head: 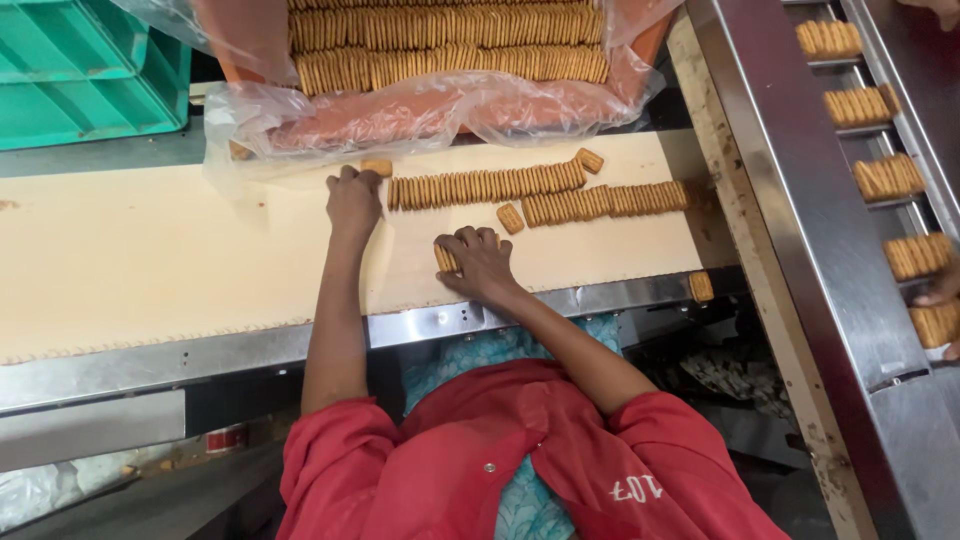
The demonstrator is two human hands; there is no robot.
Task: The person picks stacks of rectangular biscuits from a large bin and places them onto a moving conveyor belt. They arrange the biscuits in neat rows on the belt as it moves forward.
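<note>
My left hand (353, 200) rests on the cream belt (150, 260) with its fingers curled, at the left end of a long row of biscuits standing on edge (485, 185). A single biscuit (377, 167) lies by its fingertips. My right hand (480, 262) is closed over a short stack of biscuits (444, 259) near the belt's front edge. A second row of biscuits (605, 202) lies to the right. Two loose biscuits (510, 217) (589, 160) lie flat beside the rows.
An orange crate lined with clear plastic (640, 75), full of biscuit rows, stands behind the belt. Green crates (90, 70) sit at the back left. On the right, a steel conveyor (800, 200) carries several biscuit stacks (885, 178); another person's hand (940, 296) reaches in there.
</note>
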